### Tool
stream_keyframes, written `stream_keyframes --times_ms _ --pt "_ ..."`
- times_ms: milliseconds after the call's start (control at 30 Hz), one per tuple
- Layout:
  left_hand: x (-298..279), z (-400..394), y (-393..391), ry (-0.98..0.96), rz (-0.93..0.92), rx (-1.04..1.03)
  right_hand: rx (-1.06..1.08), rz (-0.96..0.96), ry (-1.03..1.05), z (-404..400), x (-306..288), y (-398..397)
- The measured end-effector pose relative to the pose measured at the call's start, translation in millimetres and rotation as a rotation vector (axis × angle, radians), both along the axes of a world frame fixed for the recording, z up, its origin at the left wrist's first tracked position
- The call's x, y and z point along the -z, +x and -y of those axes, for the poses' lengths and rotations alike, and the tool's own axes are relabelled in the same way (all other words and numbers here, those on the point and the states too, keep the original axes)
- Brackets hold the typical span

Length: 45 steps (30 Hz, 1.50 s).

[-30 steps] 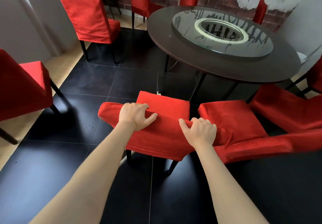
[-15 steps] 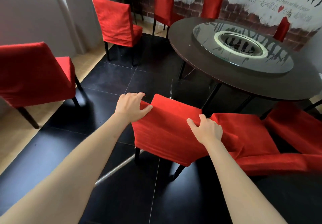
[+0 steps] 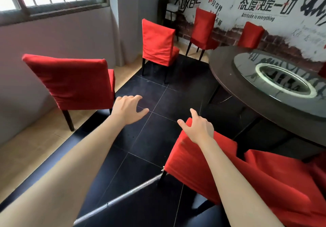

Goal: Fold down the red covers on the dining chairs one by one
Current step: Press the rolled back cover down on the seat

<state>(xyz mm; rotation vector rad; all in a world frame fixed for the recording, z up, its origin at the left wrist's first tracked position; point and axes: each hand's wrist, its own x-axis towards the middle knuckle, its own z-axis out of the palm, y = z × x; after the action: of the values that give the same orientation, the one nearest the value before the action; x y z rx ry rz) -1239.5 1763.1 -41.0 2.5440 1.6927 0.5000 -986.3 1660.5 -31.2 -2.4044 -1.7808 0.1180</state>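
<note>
Both hands are now letting go of the cover (image 3: 202, 165), which they were gripping half a second ago. The left hand (image 3: 127, 110) is hovering over the dark floor (image 3: 158, 138), fingers spread wide, holding nothing. The right hand (image 3: 199, 129) is lifting off, fingers loosely open. The cover is lying just under and behind the right fingers; another chair (image 3: 74, 83) is standing left of the left fingers.

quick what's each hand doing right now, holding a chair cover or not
Left hand: open, fingers spread, holding nothing.
Right hand: open, holding nothing, above the near chair's red cover.
</note>
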Motion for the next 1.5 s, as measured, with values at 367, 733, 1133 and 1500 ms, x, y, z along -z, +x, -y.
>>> stream_keyframes --times_ms 367,733,1133,1500 --pt "8 -110 -130 -0.015 -0.024 -0.197 -0.181 -0.001 -0.032 -138 12 -124" --pt "21 -218 -214 -0.035 -0.001 -0.446 -0.397 0.038 -0.046 -323 30 -192" --pt "43 -287 -349 -0.153 -0.047 -0.628 -0.634 0.009 -0.089 -456 51 -332" --pt "64 -406 -430 -0.216 -0.086 -0.478 -0.536 0.086 -0.151 -534 75 -419"
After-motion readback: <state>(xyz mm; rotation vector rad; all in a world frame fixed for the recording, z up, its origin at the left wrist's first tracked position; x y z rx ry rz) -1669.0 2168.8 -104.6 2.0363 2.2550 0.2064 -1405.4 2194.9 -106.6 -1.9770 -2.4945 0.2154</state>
